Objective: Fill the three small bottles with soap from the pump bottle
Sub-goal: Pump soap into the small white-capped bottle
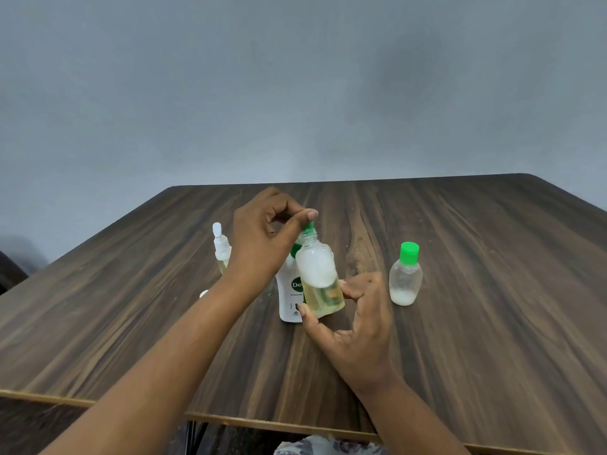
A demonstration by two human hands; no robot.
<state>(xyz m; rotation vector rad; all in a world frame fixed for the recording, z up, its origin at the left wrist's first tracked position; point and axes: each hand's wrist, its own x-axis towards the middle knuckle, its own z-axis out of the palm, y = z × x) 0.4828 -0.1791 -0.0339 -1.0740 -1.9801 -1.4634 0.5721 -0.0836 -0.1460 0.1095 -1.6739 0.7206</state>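
Observation:
A white pump bottle (pixel 289 300) with a green label stands mid-table. Its green pump head (pixel 308 228) shows under the thumb of my left hand (pixel 262 238), whose fingers curl over it from above. My right hand (pixel 358 323) pinches a small clear bottle (pixel 320 274) between thumb and fingers and holds it tilted in front of the pump bottle, its open neck right at the green spout. Yellowish soap fills its lower part. A second small bottle (pixel 405 277) with a green cap stands to the right. A third (pixel 220 247), with a white flip top, stands behind my left wrist.
Everything rests on a dark wood-grain table (pixel 460 323) against a grey wall. A small white cap (pixel 203 293) peeks out beside my left forearm. The table's near edge runs just below my arms.

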